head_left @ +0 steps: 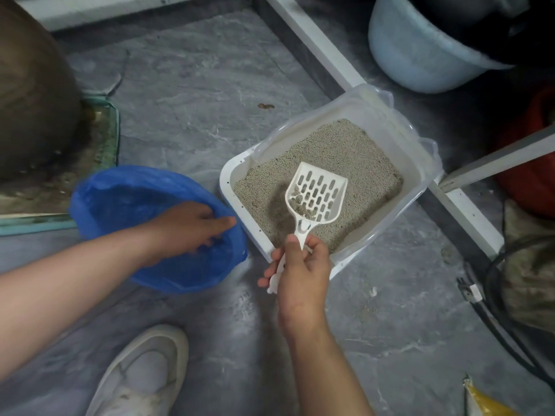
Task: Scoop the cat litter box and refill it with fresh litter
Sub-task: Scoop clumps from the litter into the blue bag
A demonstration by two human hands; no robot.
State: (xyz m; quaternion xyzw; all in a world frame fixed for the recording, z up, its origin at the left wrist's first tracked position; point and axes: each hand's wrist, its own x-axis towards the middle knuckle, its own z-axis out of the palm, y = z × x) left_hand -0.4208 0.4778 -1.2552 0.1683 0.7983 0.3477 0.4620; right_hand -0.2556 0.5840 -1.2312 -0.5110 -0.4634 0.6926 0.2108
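Nearest: white shoe at bottom edge, on grey floor with a marbled, stone-like finish.
Room: white frame rail running diagonally behind litter box; pale blue bucket top right; red object at right edge; black cable looping lower right; yellow packet corner bottom right; brown rounded object at left edge.
Litter box: white litter box with clear liner, on floor right of centre, holding grey litter.
Bag: blue bag open, touching box's left corner.
Right hand: right hand clenched round handle of slotted white scoop; scoop head over litter, a few clumps inside.
Left hand: left hand reaching into bag mouth, fingers curled down at its rim; grasp itself unclear.
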